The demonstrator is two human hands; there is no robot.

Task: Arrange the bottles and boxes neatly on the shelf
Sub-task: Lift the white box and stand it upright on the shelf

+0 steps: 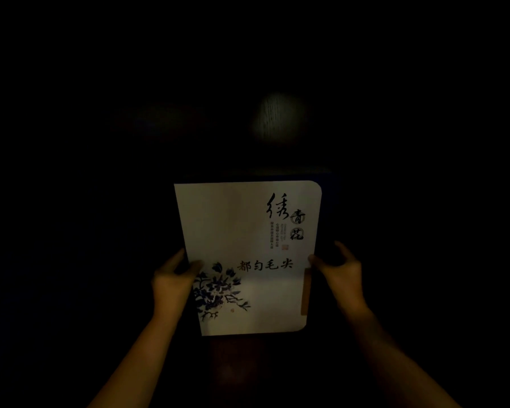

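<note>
A flat white box (pixel 242 237) with dark calligraphy and a blue flower print fills the middle of the head view, its face turned up toward me. My left hand (pixel 171 278) grips its left edge, thumb on the printed face. On the right edge sits my right hand (pixel 340 270), thumb touching the box and fingers curled and partly lifted. A dark blue side of the box shows along its right edge. The scene is very dark; no bottles or shelf boards are visible.
A dim patch of wood grain (pixel 278 119) glows above the box, some way behind it. A faint reddish-brown surface (pixel 239 369) lies below the box between my forearms. Everything else is black.
</note>
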